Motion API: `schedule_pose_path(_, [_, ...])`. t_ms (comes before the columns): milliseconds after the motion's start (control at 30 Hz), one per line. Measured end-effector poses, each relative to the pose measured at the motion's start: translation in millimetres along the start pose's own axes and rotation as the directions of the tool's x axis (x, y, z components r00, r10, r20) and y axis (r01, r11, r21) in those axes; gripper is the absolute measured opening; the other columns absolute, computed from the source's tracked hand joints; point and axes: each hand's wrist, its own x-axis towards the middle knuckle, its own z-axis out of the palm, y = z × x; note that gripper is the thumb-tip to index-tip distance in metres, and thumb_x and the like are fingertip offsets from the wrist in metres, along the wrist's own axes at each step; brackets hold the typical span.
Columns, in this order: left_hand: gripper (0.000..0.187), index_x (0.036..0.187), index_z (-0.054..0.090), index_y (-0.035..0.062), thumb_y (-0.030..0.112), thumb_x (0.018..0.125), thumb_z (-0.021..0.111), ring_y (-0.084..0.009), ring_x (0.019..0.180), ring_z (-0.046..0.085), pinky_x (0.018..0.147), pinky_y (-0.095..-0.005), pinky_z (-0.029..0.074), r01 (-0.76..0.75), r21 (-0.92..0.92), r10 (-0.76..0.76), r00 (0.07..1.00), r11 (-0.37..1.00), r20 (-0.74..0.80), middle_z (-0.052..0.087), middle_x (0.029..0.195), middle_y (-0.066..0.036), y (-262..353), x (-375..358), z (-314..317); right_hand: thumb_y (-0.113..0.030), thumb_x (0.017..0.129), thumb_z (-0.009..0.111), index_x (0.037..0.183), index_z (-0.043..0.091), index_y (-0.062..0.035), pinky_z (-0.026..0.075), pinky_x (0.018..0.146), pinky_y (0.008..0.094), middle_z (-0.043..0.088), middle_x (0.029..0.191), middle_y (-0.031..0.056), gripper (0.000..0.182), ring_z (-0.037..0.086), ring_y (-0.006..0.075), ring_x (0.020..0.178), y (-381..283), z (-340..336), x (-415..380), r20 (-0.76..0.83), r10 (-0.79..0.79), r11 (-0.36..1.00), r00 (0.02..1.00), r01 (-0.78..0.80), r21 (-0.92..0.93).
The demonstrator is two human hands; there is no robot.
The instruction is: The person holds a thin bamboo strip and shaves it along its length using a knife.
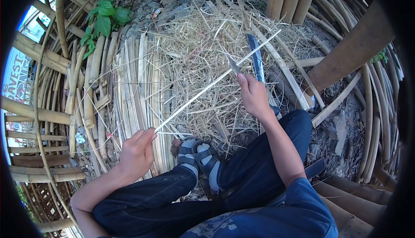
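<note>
My left hand point(137, 152) is closed around the near end of a long, thin bamboo strip point(196, 96). The strip slants up and away to the right. In my right hand point(254, 96) is a small knife point(234, 65), its handle hidden by my fingers. Its blade meets the strip past the middle of its length. Just beyond my right hand a machete point(256, 57) with a long dark blade lies over the shavings, its lower part partly covered by my hand and arm.
A heap of bamboo shavings point(199, 60) spreads in front of my sandals point(201, 153). Split bamboo strips point(142, 78) lie in a bundle at the left. Thick bamboo poles point(350, 47) stand at the right, and a bamboo lattice point(43, 112) borders the left. A leafy plant point(103, 19) grows there.
</note>
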Motion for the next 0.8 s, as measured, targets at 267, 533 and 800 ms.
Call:
schedule_pose_path(267, [0.018,0.097,0.057,-0.0029,-0.011,0.081,0.053,-0.0347,0.056,0.051,0.051,-0.0408,0.04,-0.01,-0.017,0.011,1.0,1.0,0.024,0.048,0.067,-0.018,6,-2,-2,-0.036,0.099,0.043,0.074,0.055,0.0011,0.042,0.053,0.0479,0.052,0.053,0.0203,0.046,0.055,0.0408,0.051,-16,-8,0,0.048,0.1,0.988,0.994,-0.105,0.116])
schedule_pose_path(533, [0.015,0.094,0.056,-0.0033,-0.011,0.082,0.052,-0.0348,0.057,0.052,0.052,-0.041,0.041,0.006,-0.044,-0.004,0.999,0.999,0.033,0.05,0.069,-0.019,12,3,-2,-0.039,0.098,0.045,0.075,0.056,0.0008,0.042,0.055,0.0476,0.052,0.053,0.0196,0.048,0.055,0.0399,0.053,-22,-4,-8,0.189,-0.058,0.997,0.98,0.045,0.07])
schedule_pose_path(800, [0.012,0.094,0.056,-0.0042,-0.009,0.084,0.051,-0.0356,0.057,0.052,0.054,-0.0415,0.041,0.025,-0.049,-0.023,0.999,0.999,0.041,0.051,0.069,-0.019,4,-4,-2,-0.041,0.098,0.042,0.078,0.059,0.0032,0.043,0.058,0.0474,0.055,0.058,0.0217,0.051,0.059,0.0379,0.059,26,-3,16,-0.055,0.14,0.99,0.989,-0.139,0.024])
